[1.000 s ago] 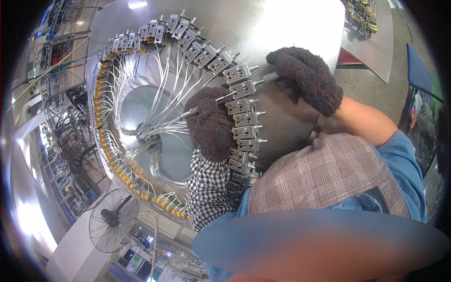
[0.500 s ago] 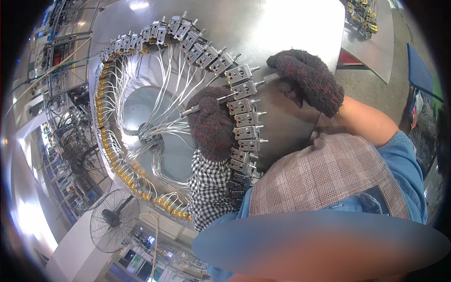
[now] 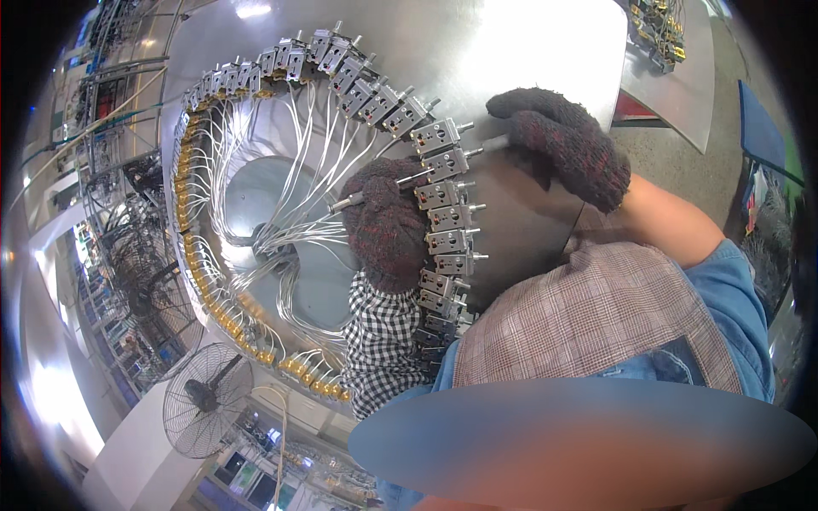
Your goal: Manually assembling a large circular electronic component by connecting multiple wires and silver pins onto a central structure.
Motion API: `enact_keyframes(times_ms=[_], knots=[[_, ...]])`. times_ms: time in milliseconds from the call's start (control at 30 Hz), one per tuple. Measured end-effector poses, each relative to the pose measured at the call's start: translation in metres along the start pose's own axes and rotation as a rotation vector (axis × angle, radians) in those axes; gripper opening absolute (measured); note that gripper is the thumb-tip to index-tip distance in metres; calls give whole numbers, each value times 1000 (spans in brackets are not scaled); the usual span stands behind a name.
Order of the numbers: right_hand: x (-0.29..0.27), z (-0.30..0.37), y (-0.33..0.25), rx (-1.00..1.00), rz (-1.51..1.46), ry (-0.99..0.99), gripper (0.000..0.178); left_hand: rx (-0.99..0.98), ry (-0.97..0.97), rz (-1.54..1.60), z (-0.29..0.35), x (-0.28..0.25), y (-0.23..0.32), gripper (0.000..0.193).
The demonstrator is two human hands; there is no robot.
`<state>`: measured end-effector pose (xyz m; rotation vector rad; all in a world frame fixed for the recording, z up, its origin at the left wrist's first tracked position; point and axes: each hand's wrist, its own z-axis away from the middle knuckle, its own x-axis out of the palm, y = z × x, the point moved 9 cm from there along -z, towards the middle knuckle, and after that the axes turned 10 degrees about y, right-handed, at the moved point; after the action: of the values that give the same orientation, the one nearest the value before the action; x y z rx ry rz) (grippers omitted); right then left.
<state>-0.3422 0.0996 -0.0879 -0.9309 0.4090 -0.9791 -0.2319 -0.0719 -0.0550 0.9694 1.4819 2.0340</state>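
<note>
Both my hands wear dark knitted gloves. My left hand point(image 3: 388, 226) is inside a ring of metal blocks point(image 3: 443, 194), closed around a slim metal rod point(image 3: 344, 203) whose thicker end sticks out to the left. Its thin end points right, at the blocks. My right hand point(image 3: 567, 145), outside the ring, is closed on a grey cylindrical tool point(image 3: 494, 144) that lines up with the shaft of one block point(image 3: 447, 162). Whether the tool touches that shaft I cannot tell. White wires point(image 3: 315, 234) run from the ring's centre, partly hidden behind my left hand.
Brass-coloured fittings point(image 3: 181, 183) line the left side of the ring, each with a white wire. The ring lies on a shiny metal table point(image 3: 460, 51). Another table with metal parts point(image 3: 666, 38) stands at the upper right. A black fan point(image 3: 204, 396) is at the lower left.
My right hand has shifted slightly to the right, its fingers turning a little around the tool. My left hand and the nearby blocks have moved right by a very small amount.
</note>
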Motion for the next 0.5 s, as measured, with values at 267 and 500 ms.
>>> enact_keyframes(times_ms=[267,500], knots=[[-2,-3,-4,-62,10,-45,34,-34,-34,23,2,9,4,28],[2,-4,-5,-174,-107,-1,35,1,-2,59,2,4,3,25]])
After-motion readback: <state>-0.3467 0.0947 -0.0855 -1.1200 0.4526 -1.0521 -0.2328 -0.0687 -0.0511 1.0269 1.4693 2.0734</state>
